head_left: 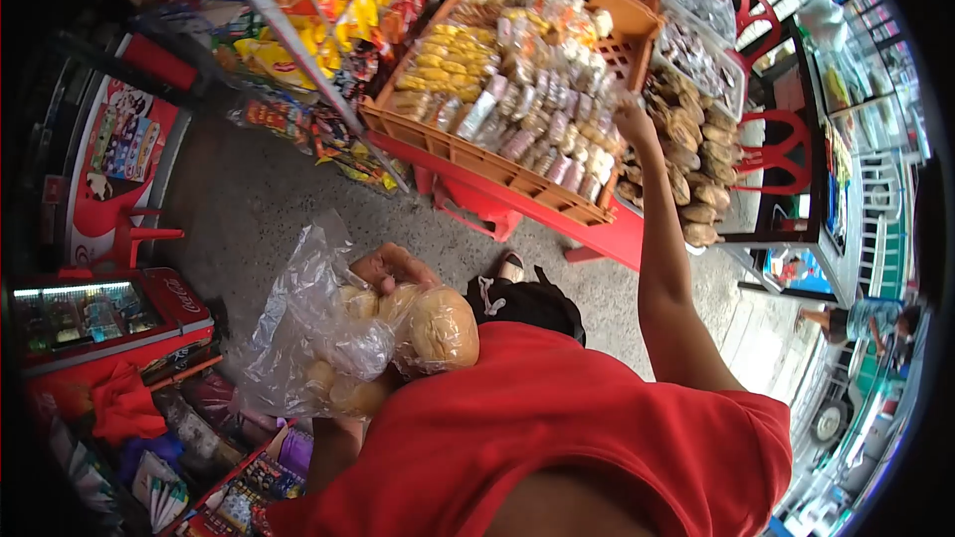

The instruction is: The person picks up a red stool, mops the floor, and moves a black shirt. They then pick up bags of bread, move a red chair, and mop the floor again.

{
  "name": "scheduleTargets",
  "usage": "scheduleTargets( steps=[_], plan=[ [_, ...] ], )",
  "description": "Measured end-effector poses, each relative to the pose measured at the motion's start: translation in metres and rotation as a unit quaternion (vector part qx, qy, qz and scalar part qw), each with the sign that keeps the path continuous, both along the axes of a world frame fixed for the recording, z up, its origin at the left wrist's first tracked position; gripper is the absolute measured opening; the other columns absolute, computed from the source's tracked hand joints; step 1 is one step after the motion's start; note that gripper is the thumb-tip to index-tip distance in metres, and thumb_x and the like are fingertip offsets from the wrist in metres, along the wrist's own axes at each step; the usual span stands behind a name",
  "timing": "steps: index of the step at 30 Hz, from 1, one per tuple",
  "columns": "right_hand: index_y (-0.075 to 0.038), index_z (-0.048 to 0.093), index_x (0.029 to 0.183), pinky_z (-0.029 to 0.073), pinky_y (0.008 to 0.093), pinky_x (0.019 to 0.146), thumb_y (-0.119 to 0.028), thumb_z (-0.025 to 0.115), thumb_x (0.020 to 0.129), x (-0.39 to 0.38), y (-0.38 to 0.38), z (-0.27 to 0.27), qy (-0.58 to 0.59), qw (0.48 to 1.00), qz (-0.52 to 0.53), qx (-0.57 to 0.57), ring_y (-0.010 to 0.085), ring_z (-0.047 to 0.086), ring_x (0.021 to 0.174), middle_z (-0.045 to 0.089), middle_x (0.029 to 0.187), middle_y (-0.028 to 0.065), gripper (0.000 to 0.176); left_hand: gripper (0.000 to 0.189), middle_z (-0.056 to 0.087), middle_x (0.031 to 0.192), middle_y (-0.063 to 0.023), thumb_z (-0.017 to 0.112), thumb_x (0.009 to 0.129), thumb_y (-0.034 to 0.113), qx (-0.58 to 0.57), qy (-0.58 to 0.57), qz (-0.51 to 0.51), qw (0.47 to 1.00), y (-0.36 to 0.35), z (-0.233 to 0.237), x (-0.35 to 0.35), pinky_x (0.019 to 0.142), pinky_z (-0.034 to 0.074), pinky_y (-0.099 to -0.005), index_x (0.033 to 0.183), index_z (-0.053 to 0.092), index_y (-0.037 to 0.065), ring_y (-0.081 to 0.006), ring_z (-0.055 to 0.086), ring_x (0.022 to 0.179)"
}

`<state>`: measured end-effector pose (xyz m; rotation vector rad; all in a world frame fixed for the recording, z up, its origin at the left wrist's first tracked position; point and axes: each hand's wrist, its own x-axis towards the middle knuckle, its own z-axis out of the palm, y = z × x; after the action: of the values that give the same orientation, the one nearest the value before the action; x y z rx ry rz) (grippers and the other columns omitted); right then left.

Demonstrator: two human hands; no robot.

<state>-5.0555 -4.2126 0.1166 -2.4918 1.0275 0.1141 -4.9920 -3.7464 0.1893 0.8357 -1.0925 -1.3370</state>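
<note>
My left hand [394,268] is curled over clear plastic bags of round bread rolls [445,328], held against the front of my red shirt. Loose, crinkled plastic [293,313] spreads out on the left side of the rolls. My right arm stretches forward, and my right hand [634,121] is at the right side of an orange plastic crate [477,171]. Its fingers look curled in; whatever is between them is too small to make out. Rows of wrapped breads and pastries [527,80] fill much of the crate. Brown oblong items [686,144] lie just right of that hand.
The crate rests on a red table [607,242]. Snack packets [338,0] hang at upper left beside a slanted metal pole [298,50]. A red cooler [109,323] stands left, red chairs [781,154] stand right, and a person [900,333] is at far right.
</note>
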Motion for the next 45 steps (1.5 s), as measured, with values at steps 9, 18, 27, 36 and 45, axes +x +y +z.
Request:
scheduleTargets(
  steps=[9,18,27,36,45],
  plan=[
    [0.005,0.057,0.101,0.045,0.0253,0.072,-0.009,0.048,0.084,0.094,0.356,0.111,-0.261,0.759,0.199,0.562,0.013,0.057,0.078,0.062,0.084,0.0074,0.023,0.027,0.057,0.079,-0.0094,0.044,0.087,0.025,0.017,-0.078,0.172,0.982,0.209,0.016,0.086,0.044,0.035,-0.0212,0.093,0.059,0.003,-0.0053,0.042,0.054],
    [-0.001,0.052,0.108,0.04,0.0364,0.084,-0.033,0.064,0.072,0.215,0.626,0.224,-0.177,0.507,0.814,0.222,0.0309,0.051,0.097,0.052,0.106,0.0168,0.05,0.027,0.057,0.079,-0.0092,0.046,0.086,0.025,0.048,-0.146,0.337,0.929,0.387,0.02,0.153,0.044,0.035,-0.021,0.093,0.059,0.003,-0.0053,0.042,0.054],
    [-0.006,0.059,0.09,0.03,0.0491,0.092,-0.025,0.072,0.056,0.351,0.733,0.232,-0.159,0.393,0.87,0.253,0.0373,0.029,0.121,0.035,0.127,0.0174,0.041,0.027,0.058,0.08,-0.009,0.047,0.086,0.026,0.072,-0.117,0.404,0.904,0.477,-0.008,0.233,0.043,0.035,-0.0209,0.093,0.059,0.003,-0.0053,0.043,0.054],
    [-0.007,0.063,0.075,0.021,0.05,0.098,-0.03,0.076,0.056,0.556,0.851,0.248,-0.125,0.287,0.911,0.27,0.0398,0.021,0.124,0.025,0.136,0.0194,0.033,0.027,0.059,0.08,-0.0088,0.048,0.085,0.026,0.109,-0.023,0.571,0.813,0.544,-0.011,0.364,0.043,0.035,-0.0207,0.094,0.059,0.003,-0.0053,0.044,0.055],
    [0.001,0.054,0.075,0.04,0.0372,0.061,-0.029,0.07,0.064,0.71,0.961,0.23,0.043,0.193,0.93,0.31,0.031,0.051,0.068,0.049,0.075,0.0152,0.036,0.027,0.059,0.081,-0.0086,0.05,0.084,0.026,0.117,0.03,0.654,0.747,0.57,-0.062,0.553,0.043,0.035,-0.0206,0.094,0.059,0.003,-0.0053,0.044,0.055]
  ],
)
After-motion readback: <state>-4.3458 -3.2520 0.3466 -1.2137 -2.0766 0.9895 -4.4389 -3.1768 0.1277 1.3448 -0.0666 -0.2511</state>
